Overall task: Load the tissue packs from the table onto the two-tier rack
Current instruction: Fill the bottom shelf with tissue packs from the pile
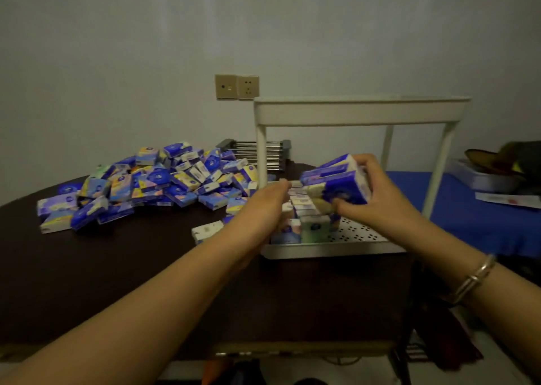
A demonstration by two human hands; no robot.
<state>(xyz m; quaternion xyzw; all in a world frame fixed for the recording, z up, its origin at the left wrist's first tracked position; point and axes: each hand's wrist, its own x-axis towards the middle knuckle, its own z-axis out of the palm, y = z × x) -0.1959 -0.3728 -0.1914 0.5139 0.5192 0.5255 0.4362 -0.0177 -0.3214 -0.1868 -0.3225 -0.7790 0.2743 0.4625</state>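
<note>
A white two-tier rack stands at the right end of the dark table. Its perforated lower shelf holds a row of tissue packs along its left side. My right hand grips a bundle of blue and white tissue packs just above that shelf. My left hand reaches in at the shelf's left side, fingers laid against the stacked row. A large heap of loose tissue packs lies on the table to the left. One pale pack lies alone near the rack's front corner.
A metal wire rack stands behind the heap by the wall, under a wall socket. To the right is a blue-covered surface with a flat box and dark items on it. A bracelet is on my right wrist.
</note>
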